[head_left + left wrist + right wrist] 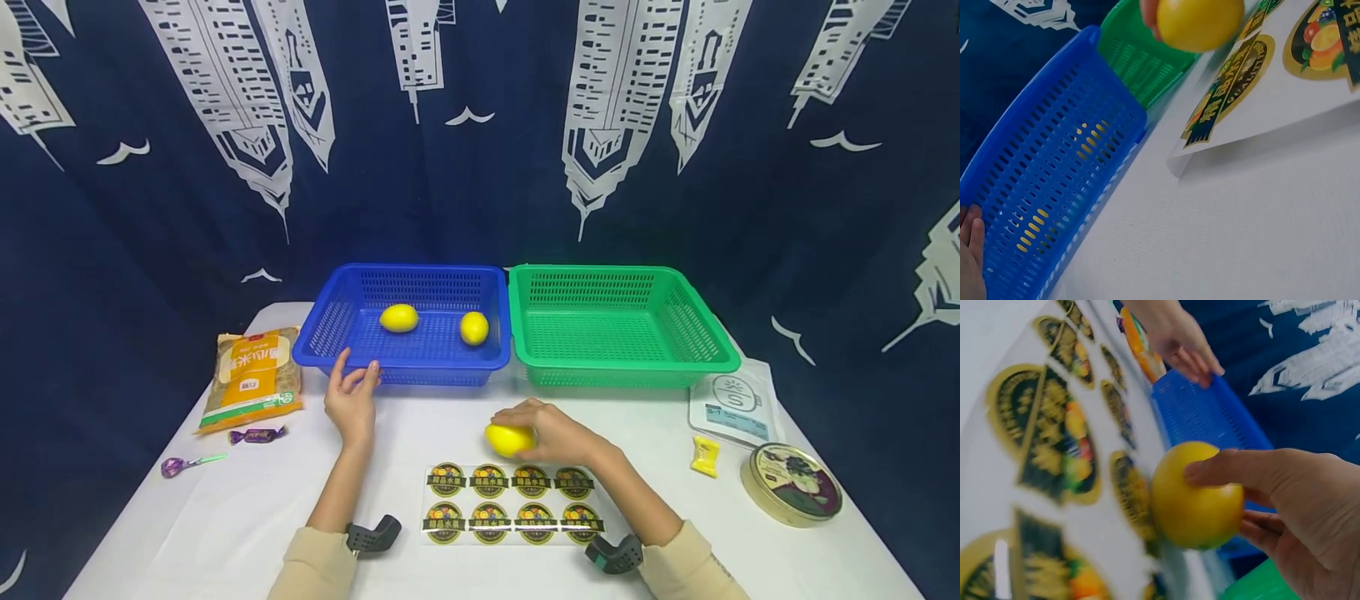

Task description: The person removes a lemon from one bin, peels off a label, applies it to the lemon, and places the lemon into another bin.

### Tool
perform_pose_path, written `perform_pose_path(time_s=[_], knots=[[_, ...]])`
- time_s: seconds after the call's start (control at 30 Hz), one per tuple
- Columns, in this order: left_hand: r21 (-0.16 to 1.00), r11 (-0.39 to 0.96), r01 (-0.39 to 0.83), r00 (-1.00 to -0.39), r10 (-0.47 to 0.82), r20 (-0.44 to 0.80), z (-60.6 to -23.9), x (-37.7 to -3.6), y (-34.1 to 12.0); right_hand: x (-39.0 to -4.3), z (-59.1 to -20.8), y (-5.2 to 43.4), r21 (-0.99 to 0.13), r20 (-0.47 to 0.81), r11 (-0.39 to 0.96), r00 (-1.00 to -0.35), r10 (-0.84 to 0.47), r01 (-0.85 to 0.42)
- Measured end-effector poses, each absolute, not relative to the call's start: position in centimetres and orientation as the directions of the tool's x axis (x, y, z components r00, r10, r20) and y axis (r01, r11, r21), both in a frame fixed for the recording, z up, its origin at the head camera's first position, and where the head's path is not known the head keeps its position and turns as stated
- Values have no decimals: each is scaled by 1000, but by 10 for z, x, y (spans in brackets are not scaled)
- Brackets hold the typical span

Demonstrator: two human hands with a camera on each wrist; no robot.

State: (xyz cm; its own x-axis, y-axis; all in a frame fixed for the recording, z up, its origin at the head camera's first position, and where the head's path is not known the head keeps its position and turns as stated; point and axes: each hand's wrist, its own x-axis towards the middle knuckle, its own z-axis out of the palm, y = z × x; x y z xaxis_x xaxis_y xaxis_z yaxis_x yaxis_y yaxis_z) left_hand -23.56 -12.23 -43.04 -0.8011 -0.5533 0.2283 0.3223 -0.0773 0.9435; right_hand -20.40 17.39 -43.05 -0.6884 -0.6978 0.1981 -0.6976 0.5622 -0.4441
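Left hand [351, 398] is resting against the front rim of the blue basket [330, 354], fingers fairly straight and spread, gripping nothing. Off to its left, a rice bag [251, 379] is lying flat, with a purple-wrapped candy [257, 434] and a lollipop [187, 463] lying nearer the person than the bag. Beyond the fingertips, inside the basket, two lemons [399, 317] are sitting well apart from each other. To the right of this hand, the right hand [551, 432] is curling round a third lemon [507, 439], thumb over the top, just above the far edge of the sticker sheet [510, 503]. Beyond the right hand, the green basket [622, 362] is standing, touching the blue one. Right of the right hand, a yellow candy [705, 456], a white pouch [733, 402] and a round tin [791, 484] are lying.
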Motion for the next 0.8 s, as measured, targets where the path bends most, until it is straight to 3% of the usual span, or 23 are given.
perform_pose_path(time_s=[0.5, 0.8], knots=[[949, -53, 310, -788, -573, 225, -453, -250, -126, -210, -460, 191, -648, 233, 473, -746, -623, -597], [961, 21, 275, -826, -507, 247, -454, -236, -131, -207, -460, 186, -691, 262, 427, -752, -605, -584]])
